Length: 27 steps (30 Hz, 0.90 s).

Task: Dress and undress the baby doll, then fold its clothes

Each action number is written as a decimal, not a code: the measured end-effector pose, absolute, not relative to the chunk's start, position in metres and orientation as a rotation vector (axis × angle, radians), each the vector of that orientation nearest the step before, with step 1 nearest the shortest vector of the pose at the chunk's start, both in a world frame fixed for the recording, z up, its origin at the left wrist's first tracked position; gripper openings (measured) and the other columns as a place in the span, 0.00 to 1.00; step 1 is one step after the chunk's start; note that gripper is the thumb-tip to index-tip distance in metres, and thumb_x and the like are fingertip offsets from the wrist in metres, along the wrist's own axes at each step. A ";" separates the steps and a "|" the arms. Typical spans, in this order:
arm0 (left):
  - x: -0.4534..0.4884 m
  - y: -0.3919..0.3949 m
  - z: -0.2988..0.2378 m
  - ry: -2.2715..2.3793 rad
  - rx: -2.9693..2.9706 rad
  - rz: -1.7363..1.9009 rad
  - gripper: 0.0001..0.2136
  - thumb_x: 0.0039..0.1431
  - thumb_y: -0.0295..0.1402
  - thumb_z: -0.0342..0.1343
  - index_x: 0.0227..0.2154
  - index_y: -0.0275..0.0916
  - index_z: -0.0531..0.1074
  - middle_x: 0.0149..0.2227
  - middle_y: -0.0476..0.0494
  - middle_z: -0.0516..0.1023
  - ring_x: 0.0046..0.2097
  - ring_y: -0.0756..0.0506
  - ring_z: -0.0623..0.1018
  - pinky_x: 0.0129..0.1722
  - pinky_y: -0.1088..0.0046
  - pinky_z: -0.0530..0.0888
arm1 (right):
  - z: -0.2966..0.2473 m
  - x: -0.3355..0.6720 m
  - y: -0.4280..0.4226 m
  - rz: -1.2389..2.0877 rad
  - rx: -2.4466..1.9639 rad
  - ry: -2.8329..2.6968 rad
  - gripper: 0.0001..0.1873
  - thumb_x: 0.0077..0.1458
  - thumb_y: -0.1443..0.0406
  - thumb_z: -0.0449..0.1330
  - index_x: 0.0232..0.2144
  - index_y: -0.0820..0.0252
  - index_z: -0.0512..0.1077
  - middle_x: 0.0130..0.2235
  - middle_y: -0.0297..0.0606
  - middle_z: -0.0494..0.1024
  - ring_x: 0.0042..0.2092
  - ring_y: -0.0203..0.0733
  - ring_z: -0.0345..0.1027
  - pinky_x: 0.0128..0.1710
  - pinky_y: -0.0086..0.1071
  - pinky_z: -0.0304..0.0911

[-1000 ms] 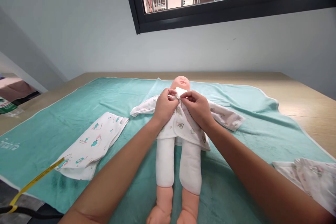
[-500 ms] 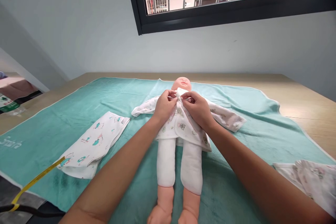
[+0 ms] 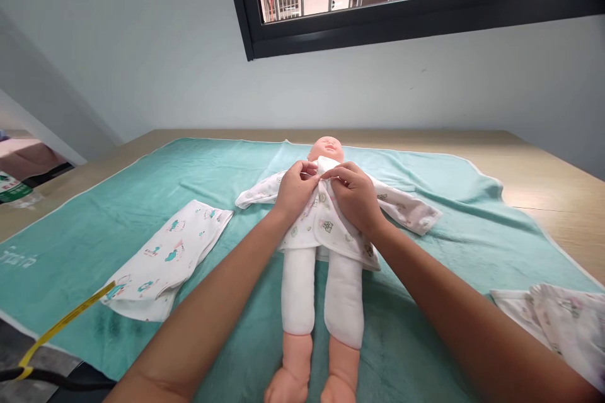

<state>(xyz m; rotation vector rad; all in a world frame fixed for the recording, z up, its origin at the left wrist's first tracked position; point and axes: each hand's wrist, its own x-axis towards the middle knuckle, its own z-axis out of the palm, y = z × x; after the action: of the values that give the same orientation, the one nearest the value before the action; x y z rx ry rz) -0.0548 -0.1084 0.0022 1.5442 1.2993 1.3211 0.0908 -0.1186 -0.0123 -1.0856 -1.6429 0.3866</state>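
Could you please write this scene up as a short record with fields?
Left hand: fingertips at the neckline of the white printed cloth jacket
Right hand: beside it, fingertips at the same neckline
Wearer: plastic-looking doll with soft white legs, lying face up
Left of doll: folded white cloth with teal prints
Right edge: crumpled white printed cloth
Underneath: teal plush blanket on pale wooden table
Background: black-framed barred window

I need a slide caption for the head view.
Left hand and right hand touch a white printed cloth jacket's upper front, on a white-legged baby doll lying on a teal plush blanket.
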 end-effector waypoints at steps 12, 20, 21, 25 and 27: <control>-0.057 -0.110 0.003 1.278 1.558 1.274 0.07 0.52 0.29 0.60 0.35 0.39 0.77 0.35 0.46 0.78 0.36 0.47 0.75 0.40 0.70 0.72 | -0.016 0.092 -0.116 0.325 -1.172 -1.563 0.14 0.54 0.70 0.52 0.31 0.54 0.78 0.36 0.37 0.74 0.37 0.42 0.67 0.41 0.37 0.61; -0.055 -0.109 0.003 1.300 1.621 1.284 0.09 0.55 0.27 0.57 0.38 0.39 0.79 0.45 0.41 0.78 0.44 0.45 0.77 0.48 0.68 0.71 | -0.016 0.092 -0.115 0.300 -1.154 -1.619 0.15 0.54 0.69 0.52 0.26 0.54 0.78 0.37 0.37 0.76 0.38 0.42 0.68 0.42 0.38 0.61; -0.055 -0.109 0.003 1.318 1.617 1.300 0.10 0.56 0.27 0.57 0.40 0.39 0.79 0.45 0.41 0.78 0.44 0.45 0.77 0.49 0.68 0.71 | -0.016 0.092 -0.115 0.324 -1.150 -1.616 0.15 0.54 0.69 0.52 0.26 0.54 0.78 0.37 0.36 0.76 0.38 0.42 0.69 0.43 0.38 0.61; -0.053 -0.110 0.004 1.317 1.640 1.291 0.12 0.58 0.28 0.56 0.43 0.40 0.79 0.47 0.41 0.77 0.45 0.44 0.77 0.51 0.65 0.70 | -0.013 0.094 -0.113 0.496 -1.150 -1.534 0.15 0.51 0.69 0.51 0.24 0.54 0.77 0.37 0.35 0.77 0.40 0.42 0.69 0.44 0.38 0.61; -0.053 -0.111 0.006 1.256 1.688 1.247 0.11 0.59 0.29 0.55 0.41 0.41 0.80 0.48 0.41 0.77 0.48 0.43 0.76 0.53 0.65 0.69 | -0.012 0.096 -0.110 0.600 -1.187 -1.458 0.12 0.50 0.68 0.53 0.25 0.55 0.77 0.34 0.34 0.78 0.38 0.42 0.69 0.42 0.37 0.61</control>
<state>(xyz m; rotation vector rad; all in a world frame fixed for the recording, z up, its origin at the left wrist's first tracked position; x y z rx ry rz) -0.0528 -0.1114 0.0056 1.6876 1.2561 1.2474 0.0961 -0.1103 -0.0122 -1.1867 -1.4578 0.6004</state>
